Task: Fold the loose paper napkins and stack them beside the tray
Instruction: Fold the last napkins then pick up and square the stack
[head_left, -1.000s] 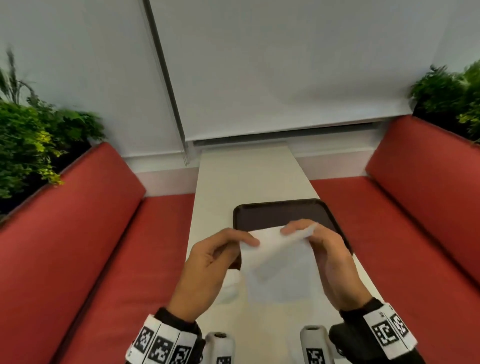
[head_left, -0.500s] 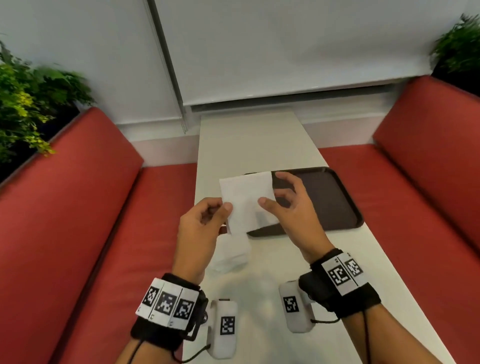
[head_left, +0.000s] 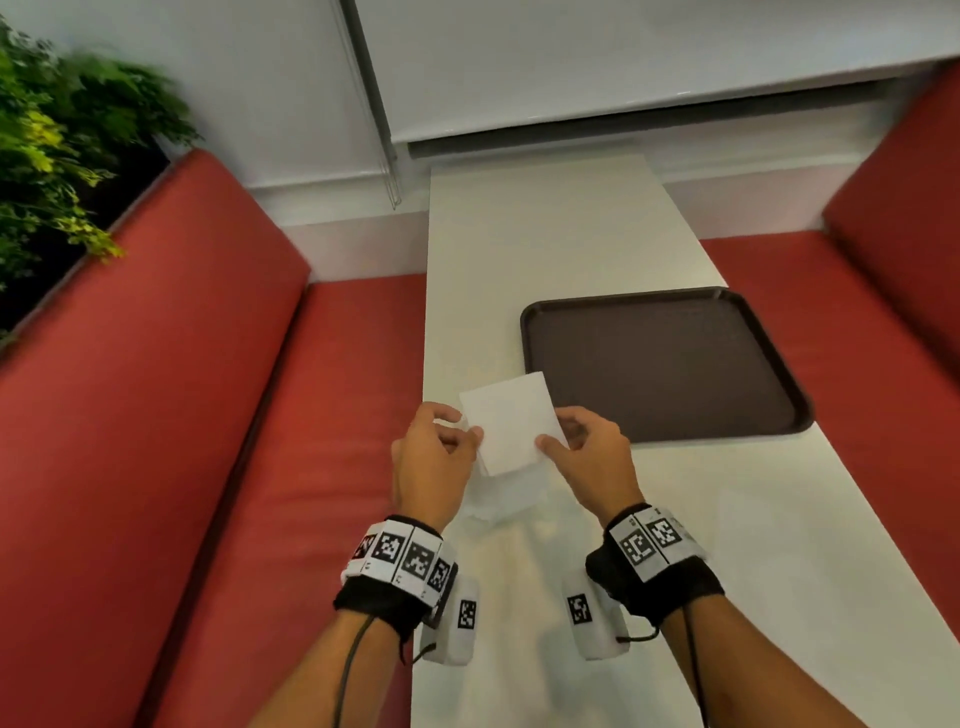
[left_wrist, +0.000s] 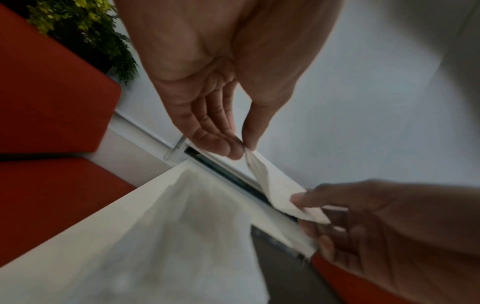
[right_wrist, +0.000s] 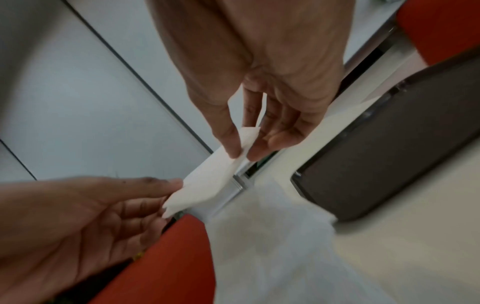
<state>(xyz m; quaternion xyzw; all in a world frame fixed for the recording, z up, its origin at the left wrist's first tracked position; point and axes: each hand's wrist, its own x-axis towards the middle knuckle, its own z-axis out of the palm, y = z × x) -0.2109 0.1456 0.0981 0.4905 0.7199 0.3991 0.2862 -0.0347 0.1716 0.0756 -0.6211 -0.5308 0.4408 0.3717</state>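
A folded white napkin (head_left: 511, 422) hangs in the air above the table, just left of the dark brown tray (head_left: 670, 364). My left hand (head_left: 470, 431) pinches its left edge between thumb and fingers. My right hand (head_left: 550, 441) pinches its right edge the same way. In the left wrist view the napkin (left_wrist: 275, 185) stretches from my left hand (left_wrist: 242, 149) to the right one. The right wrist view shows the napkin (right_wrist: 207, 176) in my right hand (right_wrist: 241, 155). Under the hands lies a white napkin stack (head_left: 501, 499) on the table.
The narrow white table (head_left: 545, 244) runs to the wall between two red benches (head_left: 182, 415). The tray holds nothing. Green plants (head_left: 62, 145) stand behind the left bench. A window blind fills the far wall.
The napkin went from a larger loose sheet to a smaller folded one. Both hands carried it left off the tray and lower, over the napkin stack.
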